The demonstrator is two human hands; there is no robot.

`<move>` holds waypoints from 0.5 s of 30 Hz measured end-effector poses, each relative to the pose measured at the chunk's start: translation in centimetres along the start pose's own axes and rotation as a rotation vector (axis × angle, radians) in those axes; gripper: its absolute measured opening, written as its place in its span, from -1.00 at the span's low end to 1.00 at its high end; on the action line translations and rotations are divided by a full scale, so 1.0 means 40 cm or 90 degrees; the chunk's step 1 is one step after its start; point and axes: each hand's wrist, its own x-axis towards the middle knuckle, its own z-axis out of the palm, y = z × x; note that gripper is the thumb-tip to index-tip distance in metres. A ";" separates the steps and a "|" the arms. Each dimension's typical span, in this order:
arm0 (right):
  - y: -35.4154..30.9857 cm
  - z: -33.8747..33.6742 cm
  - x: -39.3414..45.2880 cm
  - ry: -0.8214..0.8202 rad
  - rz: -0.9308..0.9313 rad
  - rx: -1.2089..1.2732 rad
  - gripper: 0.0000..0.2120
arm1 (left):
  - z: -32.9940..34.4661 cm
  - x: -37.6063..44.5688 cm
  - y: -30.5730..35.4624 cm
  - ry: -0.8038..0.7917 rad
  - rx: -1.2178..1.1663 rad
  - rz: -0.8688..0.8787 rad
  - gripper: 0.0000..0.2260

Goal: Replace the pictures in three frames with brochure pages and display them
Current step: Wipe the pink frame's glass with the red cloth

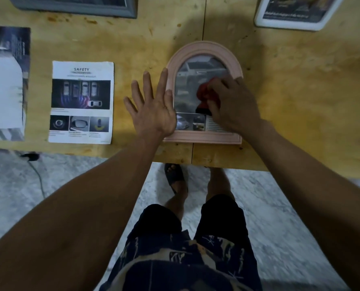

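Note:
A pink arched picture frame [204,48] lies flat on the wooden table [301,101] near its front edge, with a car brochure page behind its glass. My left hand [151,110] lies flat with straight fingers, pressing on the frame's left side. My right hand [231,103] grips a bunched red cloth [206,94] against the glass. A loose brochure page headed SAFETY [81,101] lies to the left of the frame. A grey frame [74,5] sits at the back left and a white frame [296,12] at the back right, both cut off by the picture's top edge.
More brochure sheets [5,82] lie at the table's far left. A seam [203,22] runs down the middle of the tabletop. Below the table edge is a pale concrete floor [70,181] with a dark cable [36,173], and my legs and sandalled feet.

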 end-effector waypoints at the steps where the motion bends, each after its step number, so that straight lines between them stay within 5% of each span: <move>1: -0.009 0.002 -0.019 0.011 -0.006 0.002 -0.71 | 0.000 0.000 0.001 -0.001 0.001 -0.001 -0.56; 8: -0.034 -0.011 -0.089 -0.056 -0.005 0.055 -0.78 | 0.002 0.000 0.004 -0.005 -0.001 -0.014 -0.56; 13: -0.020 -0.087 -0.027 -0.267 0.032 0.086 -0.79 | 0.000 0.001 0.003 -0.015 -0.002 -0.016 -0.56; 15: -0.009 -0.110 0.014 -0.180 0.117 0.149 -0.80 | 0.000 0.000 0.002 -0.017 -0.002 -0.013 -0.56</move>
